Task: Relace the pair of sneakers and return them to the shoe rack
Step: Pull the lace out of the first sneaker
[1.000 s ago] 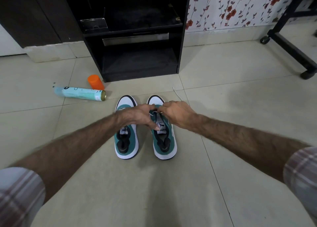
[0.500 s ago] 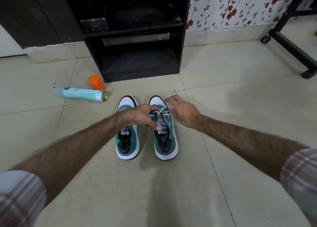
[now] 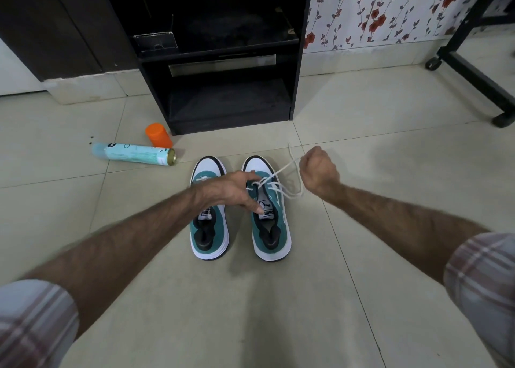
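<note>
— While the white cotton lace (image 3: 281, 170) ran taut from the eyelets, where did the pair stand?

— The two teal-and-white suede sneakers sat side by side on the pale tiled floor (image 3: 362, 228), toes toward the black wooden shoe rack (image 3: 231, 61). The right sneaker (image 3: 271, 223) was the one being laced; the left sneaker (image 3: 209, 228) stood just beside it, and whether it carried a full lace I could not tell.

— And the hands?

— The right hand (image 3: 319, 172) was a closed fist, its fingers curled round the lace and drawing it up and out to the right. The left hand (image 3: 234, 190) lay over both shoes, its fingers (image 3: 257, 207) mostly straight and pressing the tongue of the right sneaker down.

— So which step?

— By my reading, threading low on the right shoe: a strand pulled through and tightened, with upper eyelets unfilled. The next move likely called for feeding the free tip into the following eyelet while keeping the tongue flat, so the crossings stayed even.

— Anything holding anything?

— The rack's lower compartment looked bare, ready for the pair; its upper shelf was too dark to read. A light-blue cylindrical spray can (image 3: 133, 154) lay on its side left of the shoes, its orange plastic cap (image 3: 158, 135) off and standing near it.
</note>
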